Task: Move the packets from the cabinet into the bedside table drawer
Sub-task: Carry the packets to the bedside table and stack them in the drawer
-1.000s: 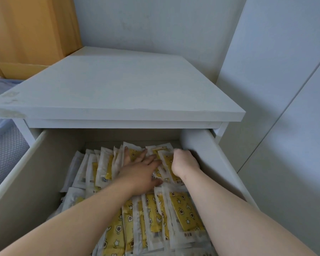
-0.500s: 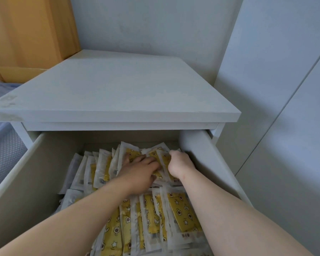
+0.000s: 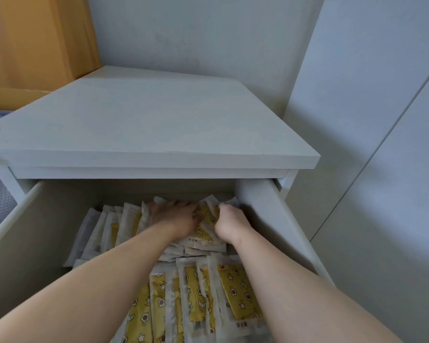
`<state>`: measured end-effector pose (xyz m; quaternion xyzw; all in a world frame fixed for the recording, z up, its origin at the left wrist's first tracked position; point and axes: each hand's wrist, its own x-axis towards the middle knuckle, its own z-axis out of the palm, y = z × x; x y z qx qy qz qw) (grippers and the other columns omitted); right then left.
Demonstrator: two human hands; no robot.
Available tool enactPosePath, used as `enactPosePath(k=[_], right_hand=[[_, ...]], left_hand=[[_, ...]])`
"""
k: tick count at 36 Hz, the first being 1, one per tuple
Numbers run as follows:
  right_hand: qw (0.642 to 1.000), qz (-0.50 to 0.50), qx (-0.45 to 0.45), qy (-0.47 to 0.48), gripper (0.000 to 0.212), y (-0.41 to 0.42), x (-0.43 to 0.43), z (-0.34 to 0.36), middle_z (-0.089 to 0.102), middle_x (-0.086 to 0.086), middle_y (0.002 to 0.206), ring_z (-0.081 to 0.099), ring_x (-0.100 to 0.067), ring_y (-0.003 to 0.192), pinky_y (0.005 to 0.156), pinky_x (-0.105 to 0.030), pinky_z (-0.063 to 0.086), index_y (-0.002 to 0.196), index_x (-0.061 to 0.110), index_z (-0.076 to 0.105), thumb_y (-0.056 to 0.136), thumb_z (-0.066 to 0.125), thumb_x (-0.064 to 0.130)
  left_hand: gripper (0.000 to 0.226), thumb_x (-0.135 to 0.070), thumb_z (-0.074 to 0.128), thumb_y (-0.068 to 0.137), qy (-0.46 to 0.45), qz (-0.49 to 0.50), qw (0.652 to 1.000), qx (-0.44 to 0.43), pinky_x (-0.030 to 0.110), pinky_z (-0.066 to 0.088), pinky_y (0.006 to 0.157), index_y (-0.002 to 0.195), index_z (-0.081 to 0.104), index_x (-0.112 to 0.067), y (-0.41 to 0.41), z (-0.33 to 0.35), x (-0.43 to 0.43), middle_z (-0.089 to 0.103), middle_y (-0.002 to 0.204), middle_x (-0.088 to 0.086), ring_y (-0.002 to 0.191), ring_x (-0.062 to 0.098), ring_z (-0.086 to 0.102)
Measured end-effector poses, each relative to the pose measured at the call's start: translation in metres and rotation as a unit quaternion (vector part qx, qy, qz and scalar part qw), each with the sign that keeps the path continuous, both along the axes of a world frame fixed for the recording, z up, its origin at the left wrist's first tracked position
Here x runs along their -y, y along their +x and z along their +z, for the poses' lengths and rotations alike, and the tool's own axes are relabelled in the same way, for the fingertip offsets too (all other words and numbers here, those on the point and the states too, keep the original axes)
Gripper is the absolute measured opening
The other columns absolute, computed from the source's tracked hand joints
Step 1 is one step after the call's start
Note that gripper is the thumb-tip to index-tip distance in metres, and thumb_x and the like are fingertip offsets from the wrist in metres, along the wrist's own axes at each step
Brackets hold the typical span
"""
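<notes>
Both hands now reach farther toward the back of the drawer (image 3: 265,219) than a second ago. The left hand (image 3: 176,216) lies flat, fingers straight, pressing on the packets (image 3: 206,215). The right hand (image 3: 229,225) curls round their right edge. More packets fill the drawer's front.
</notes>
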<state>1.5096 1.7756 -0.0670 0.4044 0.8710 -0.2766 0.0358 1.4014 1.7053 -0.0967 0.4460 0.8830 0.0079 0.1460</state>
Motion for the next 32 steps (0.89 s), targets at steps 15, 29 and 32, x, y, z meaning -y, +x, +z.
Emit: enactPosePath(k=[15, 29, 32], right_hand=[[0.987, 0.113, 0.111, -0.015, 0.086, -0.004, -0.007, -0.003, 0.009, -0.004, 0.158, 0.002, -0.040, 0.142, 0.113, -0.046, 0.024, 0.149, 0.034, 0.017, 0.080, 0.068, 0.031], [0.984, 0.128, 0.110, 0.058, 0.090, -0.002, -0.007, -0.004, 0.024, -0.005, 0.151, 0.017, -0.039, 0.139, 0.109, -0.048, 0.032, 0.147, 0.028, 0.026, 0.073, 0.073, 0.048], [0.986, 0.129, 0.100, 0.033, 0.097, -0.001, -0.007, -0.004, 0.012, -0.003, 0.156, 0.007, -0.038, 0.142, 0.112, -0.049, 0.026, 0.148, 0.025, 0.020, 0.072, 0.076, 0.045]], left_hand=[[0.058, -0.061, 0.020, 0.095, 0.022, 0.017, 1.000, -0.008, 0.051, 0.007, 0.115, 0.148, 0.011, -0.039, -0.007, 0.006, 0.008, 0.006, 0.159, -0.006, 0.145, 0.026, 0.007], [0.069, -0.075, 0.019, 0.085, -0.042, -0.028, 0.999, -0.010, 0.054, -0.001, 0.114, 0.147, 0.005, -0.046, -0.020, 0.000, 0.039, -0.002, 0.159, -0.012, 0.146, 0.021, -0.005], [0.067, -0.072, 0.020, 0.087, -0.034, -0.020, 0.999, 0.003, 0.055, -0.002, 0.114, 0.147, 0.005, -0.044, -0.019, 0.003, 0.038, -0.002, 0.159, -0.011, 0.146, 0.020, -0.007]])
